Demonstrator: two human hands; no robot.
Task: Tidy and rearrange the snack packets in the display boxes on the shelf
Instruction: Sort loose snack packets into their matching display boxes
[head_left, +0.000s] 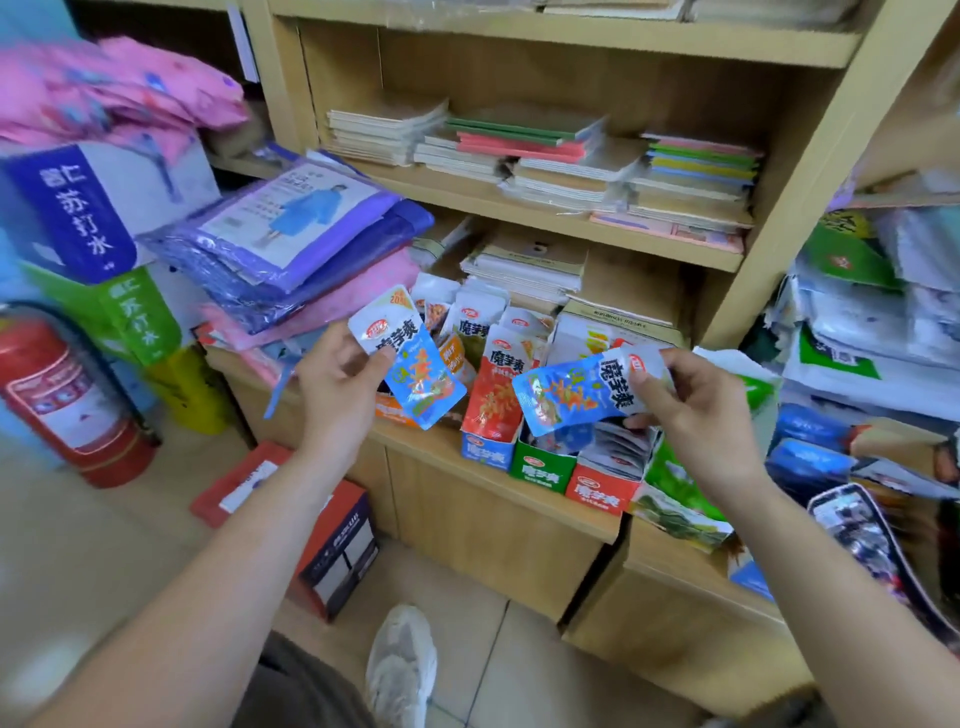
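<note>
My left hand (337, 379) grips a blue snack packet (410, 364) by its white top, held upright-tilted above the shelf's front edge. A second blue packet (571, 392) lies sideways in my right hand (691, 400), hovering over the display boxes. Below stand three display boxes side by side: blue (485, 451), green (540, 470) and red (602, 491). A red packet (496, 397) stands in the blue box. More white and orange packets (475, 322) are stacked upright behind.
Notebook stacks (545, 150) fill the upper wooden shelf. Purple raincoat packs (291, 228) lie at left, above a red fire extinguisher (67, 395) and cartons on the floor. Bagged goods (872, 332) crowd the right side. My shoe (402, 665) is on the tiles.
</note>
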